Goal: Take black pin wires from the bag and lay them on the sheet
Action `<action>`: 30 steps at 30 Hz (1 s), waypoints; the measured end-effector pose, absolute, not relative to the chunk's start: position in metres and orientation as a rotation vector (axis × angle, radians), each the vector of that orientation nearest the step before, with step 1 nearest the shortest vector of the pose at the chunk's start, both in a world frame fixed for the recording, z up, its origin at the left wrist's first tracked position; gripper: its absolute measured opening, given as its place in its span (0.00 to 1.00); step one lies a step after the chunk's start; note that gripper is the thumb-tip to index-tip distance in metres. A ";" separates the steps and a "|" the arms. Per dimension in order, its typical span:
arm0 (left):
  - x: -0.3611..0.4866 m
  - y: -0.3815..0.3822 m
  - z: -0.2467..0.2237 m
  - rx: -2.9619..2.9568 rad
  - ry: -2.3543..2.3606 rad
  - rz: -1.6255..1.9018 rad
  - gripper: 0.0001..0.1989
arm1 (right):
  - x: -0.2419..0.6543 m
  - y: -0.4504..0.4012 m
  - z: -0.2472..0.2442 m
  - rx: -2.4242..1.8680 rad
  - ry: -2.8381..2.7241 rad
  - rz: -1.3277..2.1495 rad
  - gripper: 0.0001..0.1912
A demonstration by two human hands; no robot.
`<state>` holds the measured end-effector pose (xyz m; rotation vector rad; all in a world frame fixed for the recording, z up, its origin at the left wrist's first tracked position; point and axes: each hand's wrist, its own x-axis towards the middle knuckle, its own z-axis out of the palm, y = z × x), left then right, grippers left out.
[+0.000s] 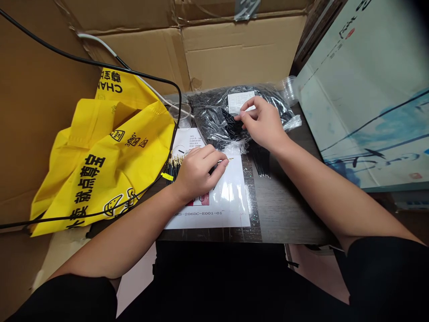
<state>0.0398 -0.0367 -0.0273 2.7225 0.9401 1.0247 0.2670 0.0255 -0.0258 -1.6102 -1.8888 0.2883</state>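
1. Over the white printed sheet (231, 197), my left hand (197, 172) is clenched. Its fingers (214, 162) curl around a thin black lead (216, 167), and a gold pin tip (229, 158) pokes out past the fingertips, pointing right and slightly up.

2. Up and to the right, my right hand (261, 125) has its thumb and fingertips (243, 117) pinched together against a mass of black leads (231, 125). From this feed I cannot tell whether they have gripped any.

3. Just beyond my left knuckles, a bundle of gold-tipped leads (174, 167) lies on the sheet's left edge, partly hidden by that hand. Its long axis runs roughly away from me, gold ends uppermost, with a yellow tag (166, 176) near the lower end. My left hand is far nearer to it than my right.

4. Under my right hand, a clear plastic bag (214, 112) holds the packed leads and carries a white label (241, 102). A loose sheaf of black leads (260, 161) lies on the dark wood table (288, 210), right of the sheet.

5. Farther out are a clear plastic cup (180, 115), stacked cups (287, 89), a yellow printed bag (100, 165), a black cable (100, 67) and a cardboard box (140, 53).
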 end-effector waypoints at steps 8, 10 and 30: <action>0.040 -0.037 -0.028 2.716 0.944 1.032 0.07 | 0.273 0.023 -0.014 -1.554 -2.264 0.078 0.08; 0.040 -0.037 -0.028 2.718 0.944 1.028 0.07 | 0.275 0.023 -0.011 -1.534 -2.342 0.044 0.10; 0.041 -0.036 -0.028 2.723 0.942 1.016 0.07 | 0.276 0.022 -0.012 -1.715 -2.477 -0.020 0.09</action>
